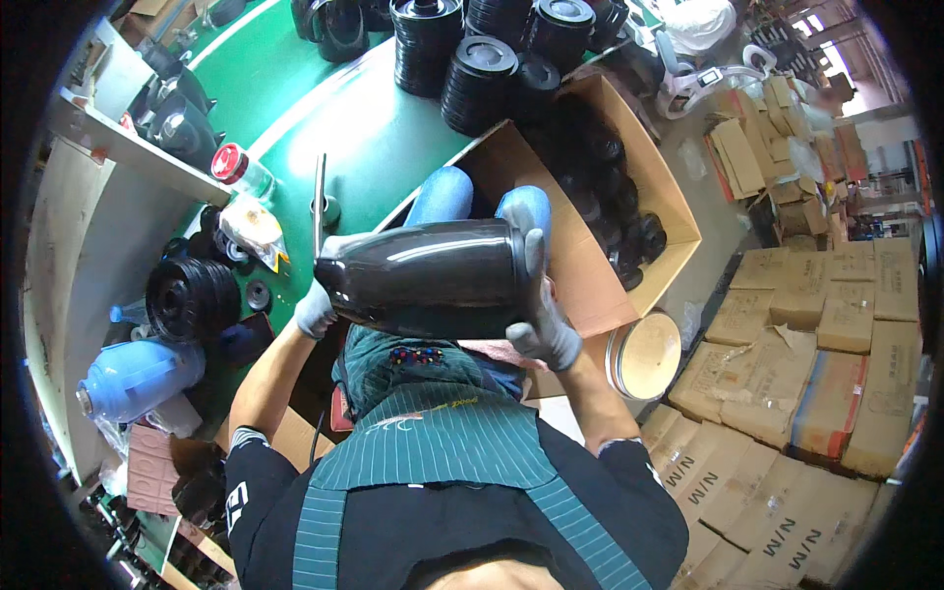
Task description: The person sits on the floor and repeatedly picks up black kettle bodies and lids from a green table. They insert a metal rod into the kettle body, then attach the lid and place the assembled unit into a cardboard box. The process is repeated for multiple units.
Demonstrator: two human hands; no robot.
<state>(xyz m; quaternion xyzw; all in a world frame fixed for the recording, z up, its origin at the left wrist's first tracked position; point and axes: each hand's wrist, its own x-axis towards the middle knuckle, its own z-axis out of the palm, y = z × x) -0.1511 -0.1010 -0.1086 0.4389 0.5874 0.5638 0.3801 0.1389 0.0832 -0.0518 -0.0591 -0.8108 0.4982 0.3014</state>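
Note:
A glossy black, tapered hollow-looking body, shaped like a jug or flask shell, lies sideways in front of my lap, held between both hands. My left hand, in a grey glove, grips its narrower left end, partly hidden behind it. My right hand, gloved too, clasps the wider rimmed right end, thumb below and fingers over the rim. A thin metal rod rises beside the left end; whether it touches the body I cannot tell.
An open cardboard box of black parts stands to the right. Stacks of black lids sit on the green table. A red-lidded jar, black discs and a blue jug are left. A round stool stands near cartons.

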